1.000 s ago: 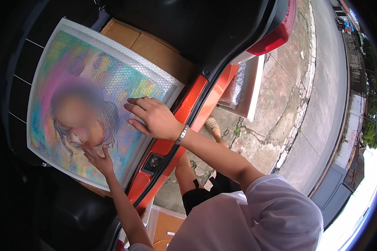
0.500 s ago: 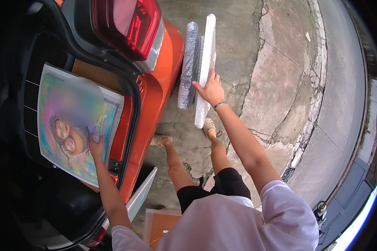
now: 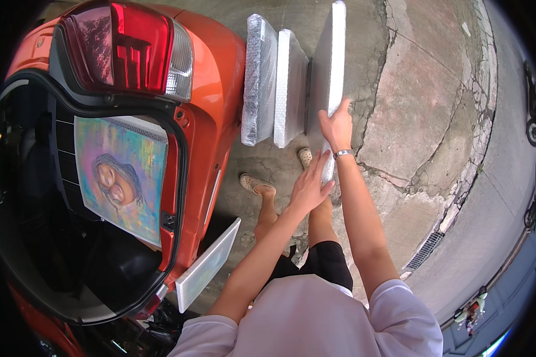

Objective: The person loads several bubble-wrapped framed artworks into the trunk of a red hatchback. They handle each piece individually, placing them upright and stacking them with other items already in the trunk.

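Observation:
Upright on the ground in front of me stands a bubble-wrapped canvas (image 3: pixel 337 56) with a white edge. My right hand (image 3: pixel 337 126) grips its near part, thumb on the left face and fingers round the right side. Fingers stretched and thumb apart, my left hand (image 3: pixel 309 185) is at the canvas's near lower end; firm contact there is hard to tell. Left of it stand a second white-edged wrapped canvas (image 3: pixel 284 89) and a silvery bubble-wrapped one (image 3: pixel 259 80). A colourful wrapped painting (image 3: pixel 125 178) lies in the car's open boot, touched by neither hand.
The orange car (image 3: pixel 217 113) fills the left side, its red tail light (image 3: pixel 122 50) near the standing canvases. Another wrapped panel (image 3: pixel 208 265) leans by the bumper. Cracked concrete (image 3: pixel 411 119) runs right toward a drain grate (image 3: pixel 426 251) and the road.
My left hand has left the painting in the boot and come across to the canvas. My right hand has drawn the white-edged canvas rightward, away from the others. The view has shifted.

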`<state>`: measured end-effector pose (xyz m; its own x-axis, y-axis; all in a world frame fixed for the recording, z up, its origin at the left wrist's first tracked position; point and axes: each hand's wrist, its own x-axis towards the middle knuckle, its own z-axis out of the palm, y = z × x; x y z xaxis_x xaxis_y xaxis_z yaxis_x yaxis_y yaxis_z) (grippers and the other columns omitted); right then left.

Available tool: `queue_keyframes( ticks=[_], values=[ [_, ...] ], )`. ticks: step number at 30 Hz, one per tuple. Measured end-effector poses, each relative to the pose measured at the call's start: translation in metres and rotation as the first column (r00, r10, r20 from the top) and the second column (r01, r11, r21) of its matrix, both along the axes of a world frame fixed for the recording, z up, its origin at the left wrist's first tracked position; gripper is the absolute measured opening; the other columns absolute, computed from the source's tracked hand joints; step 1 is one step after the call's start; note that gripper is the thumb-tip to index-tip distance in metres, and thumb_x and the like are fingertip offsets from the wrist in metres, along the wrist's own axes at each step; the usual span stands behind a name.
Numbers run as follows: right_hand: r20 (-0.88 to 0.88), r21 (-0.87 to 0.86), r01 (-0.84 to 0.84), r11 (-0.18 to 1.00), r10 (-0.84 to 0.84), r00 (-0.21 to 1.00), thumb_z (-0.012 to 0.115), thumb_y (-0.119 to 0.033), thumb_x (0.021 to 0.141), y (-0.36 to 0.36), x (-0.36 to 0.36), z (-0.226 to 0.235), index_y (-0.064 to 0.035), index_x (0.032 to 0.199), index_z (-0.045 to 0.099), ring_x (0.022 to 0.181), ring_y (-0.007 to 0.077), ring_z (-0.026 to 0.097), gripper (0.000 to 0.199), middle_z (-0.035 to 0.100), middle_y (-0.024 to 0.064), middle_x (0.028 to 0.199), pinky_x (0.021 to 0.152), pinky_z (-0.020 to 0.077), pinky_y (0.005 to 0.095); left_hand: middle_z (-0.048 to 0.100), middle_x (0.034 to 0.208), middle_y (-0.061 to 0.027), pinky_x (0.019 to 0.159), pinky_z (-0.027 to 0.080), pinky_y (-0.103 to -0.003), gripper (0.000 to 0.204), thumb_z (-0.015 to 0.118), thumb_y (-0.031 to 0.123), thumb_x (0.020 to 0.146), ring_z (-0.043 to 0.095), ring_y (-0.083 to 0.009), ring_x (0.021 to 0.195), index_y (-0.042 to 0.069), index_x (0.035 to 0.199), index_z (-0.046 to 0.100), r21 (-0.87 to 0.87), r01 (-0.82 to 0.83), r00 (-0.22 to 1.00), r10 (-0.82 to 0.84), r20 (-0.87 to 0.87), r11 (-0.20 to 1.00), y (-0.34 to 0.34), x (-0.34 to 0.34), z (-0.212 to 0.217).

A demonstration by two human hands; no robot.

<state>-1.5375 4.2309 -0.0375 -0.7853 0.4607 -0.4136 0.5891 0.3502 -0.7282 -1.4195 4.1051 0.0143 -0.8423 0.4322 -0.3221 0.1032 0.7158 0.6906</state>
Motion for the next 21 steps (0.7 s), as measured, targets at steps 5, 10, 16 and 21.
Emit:
queue_keyframes(
  ticks=[5,10,16,21],
  values=[
    [0.005,-0.024,0.054,0.998,-0.054,0.999,0.073,-0.024,0.075,0.126,0.023,-0.043,0.0058,0.112,0.058,0.095,0.0359,0.068,0.050,0.069,0.0246,0.102,0.083,0.0520,0.0416,0.028,0.153,-0.0212,0.093,0.053,-0.044,0.079,0.060,0.013,0.089,0.055,-0.0381,0.120,0.026,0.154,0.019,0.012,0.168,0.983,-0.168,0.070,0.986,0.082,0.028,-0.031],
    [-0.113,-0.169,0.054,0.984,-0.073,0.991,0.062,-0.007,0.076,0.149,0.036,-0.049,0.0088,0.113,0.057,0.088,0.0249,0.066,0.040,0.069,0.0169,0.100,0.082,0.0508,0.0364,0.032,0.153,-0.0162,0.101,0.047,-0.044,0.069,0.059,0.022,0.092,0.053,-0.0350,0.124,0.019,0.153,0.025,0.121,0.093,0.973,-0.116,0.200,0.988,0.079,0.047,-0.041],
    [-0.132,-0.196,-0.038,0.980,0.012,0.991,0.059,-0.002,0.076,0.177,0.060,0.049,0.0101,0.112,0.057,0.085,0.0203,0.064,0.038,0.068,0.0136,0.098,0.080,0.0506,0.0327,0.054,0.135,-0.0198,0.102,0.043,-0.044,0.050,0.058,0.030,0.095,0.052,-0.0359,0.124,0.005,0.136,0.047,-0.010,-0.364,0.883,0.349,0.315,0.931,-0.024,0.095,-0.051],
    [-0.147,0.091,-0.188,0.978,0.200,0.969,0.056,-0.003,0.075,0.204,0.098,0.140,0.0079,0.118,0.056,0.089,0.0235,0.066,0.045,0.069,0.0188,0.097,0.083,0.0502,0.0349,0.064,0.121,-0.0204,0.096,0.048,-0.039,0.039,0.062,0.024,0.094,0.059,-0.0339,0.119,0.003,0.126,0.057,0.012,-0.560,0.769,0.515,0.380,0.828,-0.075,0.122,-0.056]
  ],
)
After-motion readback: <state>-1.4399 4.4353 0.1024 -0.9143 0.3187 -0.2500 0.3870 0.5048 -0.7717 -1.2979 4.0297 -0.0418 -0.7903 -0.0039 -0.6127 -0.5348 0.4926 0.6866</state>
